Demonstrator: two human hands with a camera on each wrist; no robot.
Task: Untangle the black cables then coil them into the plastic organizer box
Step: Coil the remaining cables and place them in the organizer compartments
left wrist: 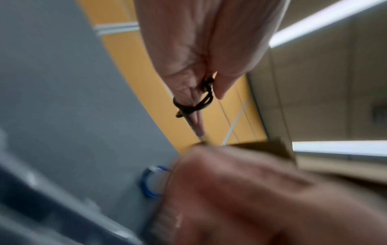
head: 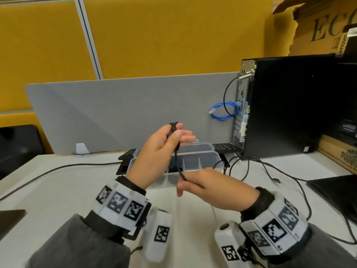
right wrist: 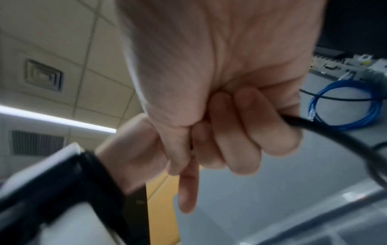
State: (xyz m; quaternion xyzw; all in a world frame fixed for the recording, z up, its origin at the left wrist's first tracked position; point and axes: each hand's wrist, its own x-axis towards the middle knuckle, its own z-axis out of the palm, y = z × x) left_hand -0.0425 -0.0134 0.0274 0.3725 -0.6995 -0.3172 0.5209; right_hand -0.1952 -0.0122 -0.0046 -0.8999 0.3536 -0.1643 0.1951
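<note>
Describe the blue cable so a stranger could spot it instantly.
Start at the tall black computer tower on the white desk's right. At its metal rear panel, against the grey divider screen, hangs a loosely coiled blue network cable. Every other cable nearby is black; it alone is blue, with a clear plug.

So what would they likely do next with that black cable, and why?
Probably wind another loop: the left hand already holds a few small turns of the black cable above the plastic organizer box, while the right hand grips the slack running down to the desk.
</note>
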